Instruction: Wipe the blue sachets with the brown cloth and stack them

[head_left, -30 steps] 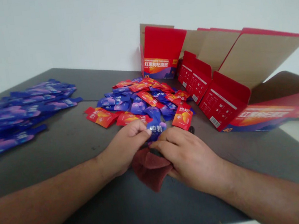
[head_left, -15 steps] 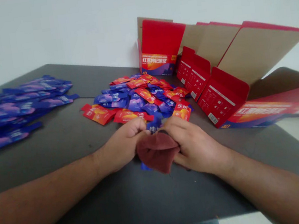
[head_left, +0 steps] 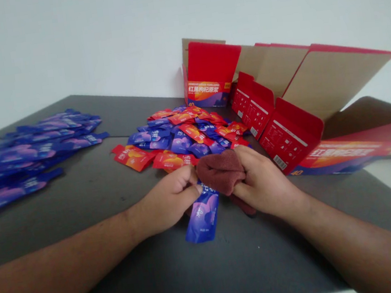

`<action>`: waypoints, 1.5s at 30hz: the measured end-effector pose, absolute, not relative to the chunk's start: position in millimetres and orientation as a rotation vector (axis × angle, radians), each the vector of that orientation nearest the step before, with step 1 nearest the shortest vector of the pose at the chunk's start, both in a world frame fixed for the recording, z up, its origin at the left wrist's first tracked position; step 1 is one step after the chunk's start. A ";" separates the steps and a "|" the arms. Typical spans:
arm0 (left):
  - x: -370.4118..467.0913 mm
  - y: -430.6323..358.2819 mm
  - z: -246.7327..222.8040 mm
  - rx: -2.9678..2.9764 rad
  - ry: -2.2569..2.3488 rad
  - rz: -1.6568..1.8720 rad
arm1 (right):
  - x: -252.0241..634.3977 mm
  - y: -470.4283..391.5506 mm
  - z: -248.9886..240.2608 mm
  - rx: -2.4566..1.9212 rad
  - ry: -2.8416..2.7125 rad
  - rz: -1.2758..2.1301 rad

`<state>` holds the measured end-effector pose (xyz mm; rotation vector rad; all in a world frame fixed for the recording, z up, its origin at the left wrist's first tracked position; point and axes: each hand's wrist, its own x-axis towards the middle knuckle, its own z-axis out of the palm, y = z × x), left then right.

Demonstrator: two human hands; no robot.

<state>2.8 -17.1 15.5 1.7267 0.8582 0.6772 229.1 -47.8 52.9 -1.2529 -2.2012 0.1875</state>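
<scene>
Between my hands a blue sachet with pink-purple print hangs down toward me, its top end pinched in my left hand. My right hand is closed on a folded brown cloth, which lies over the sachet's upper end beside my left fingertips. A loose end of the cloth hangs below my right hand. Just beyond both hands lies a pile of red and blue sachets.
Long blue pouches are stacked at the left of the dark table. A red box stands open at the back. More open red boxes with raised flaps line the right side, before a white wall.
The brown cloth has moved up and to the right with my right hand, uncovering the blue sachet. The view has tilted slightly upward.
</scene>
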 end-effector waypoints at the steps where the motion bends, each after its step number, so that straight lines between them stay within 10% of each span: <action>1: 2.4 -16.7 15.7 1.732 0.870 0.694 | 228.4 -49.0 52.9 -1.216 -2.247 0.213; 32: 2.0 -16.2 9.1 1.563 0.919 0.736 | 232.6 -44.1 48.8 -1.225 -2.154 0.189; 45: 2.6 -12.9 34.4 0.806 0.629 0.609 | 241.3 -34.0 51.6 -1.101 -1.399 1.034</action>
